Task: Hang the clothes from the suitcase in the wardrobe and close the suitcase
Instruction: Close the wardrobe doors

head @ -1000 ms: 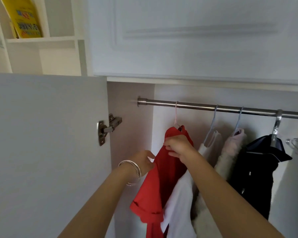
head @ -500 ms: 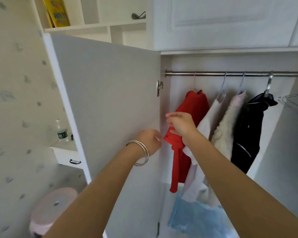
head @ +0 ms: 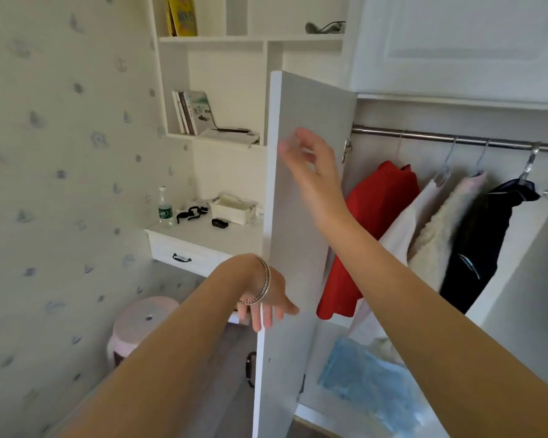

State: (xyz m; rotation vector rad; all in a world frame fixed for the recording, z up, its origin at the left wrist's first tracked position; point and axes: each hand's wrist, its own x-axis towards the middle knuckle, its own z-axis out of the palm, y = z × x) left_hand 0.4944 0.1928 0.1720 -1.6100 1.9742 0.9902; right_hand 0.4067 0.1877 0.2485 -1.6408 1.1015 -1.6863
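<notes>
A red top [head: 374,222] hangs at the left end of the wardrobe's metal rail [head: 450,139]. To its right hang a white garment [head: 408,226], a cream fleece [head: 446,229] and a black jacket [head: 484,245]. My right hand [head: 314,162] is raised in front of the open wardrobe door [head: 301,235], fingers loosely spread, holding nothing. My left hand [head: 266,301], with bracelets at the wrist, hangs low at the door's outer edge with relaxed fingers and holds nothing. The suitcase is out of view.
Folded light-blue fabric [head: 370,380] lies on the wardrobe floor. Left of the door are white shelves with books [head: 192,112], a desk [head: 203,238] with a bottle [head: 165,207] and a basket [head: 234,208], and a pink stool [head: 140,327] by the wallpapered wall.
Both hands have let go of the red top and drawn back from it. The right hand rose in front of the door and the left dropped. The view has swung left and pulled back.
</notes>
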